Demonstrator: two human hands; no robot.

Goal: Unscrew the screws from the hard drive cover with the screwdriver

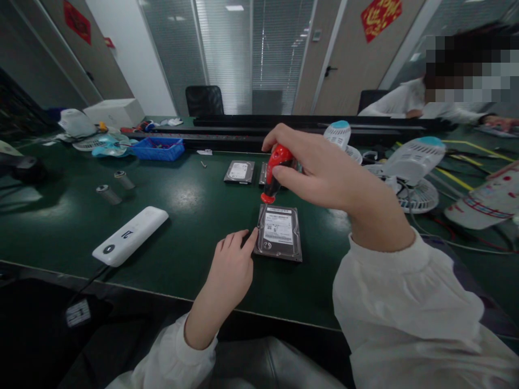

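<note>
A hard drive (279, 232) with a white label lies flat on the green table (194, 216) in front of me. My right hand (320, 170) is closed around the red handle of a screwdriver (274, 172), which stands upright with its tip at the drive's far left corner. My left hand (232, 267) rests on the table with fingers loosely curled, the index fingertip pressing against the drive's left edge.
Two more hard drives (239, 172) lie farther back. A white power bank (130, 235) sits to the left, two small cylinders (108, 194) beyond it, and a blue tray (159, 148). White fans (413, 170) stand at the right. Another person (425, 100) sits at the far right.
</note>
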